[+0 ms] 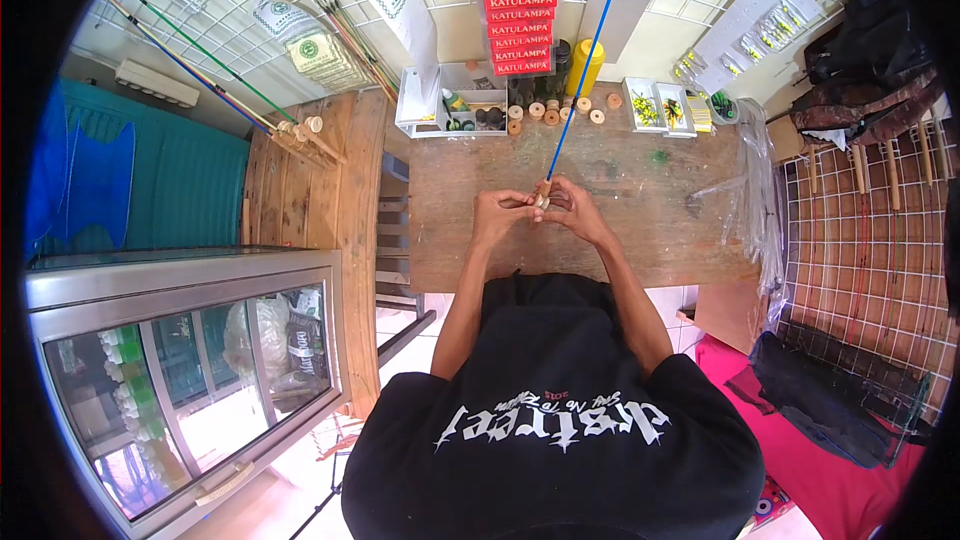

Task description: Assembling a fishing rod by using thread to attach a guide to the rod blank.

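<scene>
In the head view, a blue rod is held up over the middle of the table, its lower end brought above the table's near half and its shaft slanted up and slightly rightward toward the table's far edge. That lower end is pinched by the left hand and the right hand, which are raised above the table's centre with the fingertips nearly met; in each, the grip is closed on the rod, thumb against finger. A small pale piece is shown between the fingertips over the table, too small to be identified. Along the table's far edge, wooden spools are clustered at the centre, with a yellow bottle and a dark bottle stood behind them. A white tray of small items is set at the table's far left corner, and two white boxes, filled with yellow and dark pieces, are placed toward its far right. Red packets are hung beyond the table's far edge. Clear plastic is draped at the table's right edge. A glass case is stood left of the table.
</scene>
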`<state>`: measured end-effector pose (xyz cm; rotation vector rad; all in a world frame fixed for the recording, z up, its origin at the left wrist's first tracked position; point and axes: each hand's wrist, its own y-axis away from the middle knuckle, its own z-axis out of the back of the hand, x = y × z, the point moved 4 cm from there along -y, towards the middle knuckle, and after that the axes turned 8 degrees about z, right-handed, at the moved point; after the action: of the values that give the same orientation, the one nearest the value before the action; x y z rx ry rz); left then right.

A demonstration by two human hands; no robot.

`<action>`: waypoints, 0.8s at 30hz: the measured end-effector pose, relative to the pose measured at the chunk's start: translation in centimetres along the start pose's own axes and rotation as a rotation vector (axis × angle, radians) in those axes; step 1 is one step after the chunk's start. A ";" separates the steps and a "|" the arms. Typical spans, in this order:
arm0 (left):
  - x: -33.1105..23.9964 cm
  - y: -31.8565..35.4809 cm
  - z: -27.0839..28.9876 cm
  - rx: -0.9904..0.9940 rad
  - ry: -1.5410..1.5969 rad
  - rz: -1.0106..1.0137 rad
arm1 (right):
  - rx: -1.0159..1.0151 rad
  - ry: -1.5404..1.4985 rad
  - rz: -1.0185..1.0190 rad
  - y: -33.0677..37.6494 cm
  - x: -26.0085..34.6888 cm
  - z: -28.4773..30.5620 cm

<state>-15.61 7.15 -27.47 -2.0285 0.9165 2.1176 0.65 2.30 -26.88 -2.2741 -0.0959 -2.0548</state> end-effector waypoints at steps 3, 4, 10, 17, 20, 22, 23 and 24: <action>0.3 -0.1 -0.2 0.019 0.060 -0.002 | 0.021 -0.043 -0.040 0.0 -0.5 0.2; 0.4 -0.2 -0.3 0.033 0.137 0.002 | 0.019 -0.042 -0.039 0.0 -0.6 0.3; 0.2 -0.2 -0.4 0.099 0.160 -0.004 | 0.059 0.033 0.031 0.1 0.8 0.2; 2.0 -0.5 -1.0 0.144 0.495 0.100 | -0.008 0.082 0.036 0.2 0.1 0.2; 1.7 -0.7 -1.3 0.259 0.484 0.120 | -0.057 0.107 -0.003 0.8 -0.4 0.2; 1.4 -0.7 -1.5 0.221 0.343 0.128 | -0.074 0.084 -0.040 0.8 -0.8 0.1; 1.1 -0.6 -1.9 0.223 0.344 0.130 | -0.132 0.111 -0.012 0.8 -0.9 0.2; 0.7 -0.5 -2.2 0.188 0.364 0.088 | -0.190 0.138 0.017 0.9 -1.0 0.4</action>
<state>-13.58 6.31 -28.19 -2.3507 1.2194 1.6477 1.00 1.48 -27.92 -2.2152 0.1313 -2.2946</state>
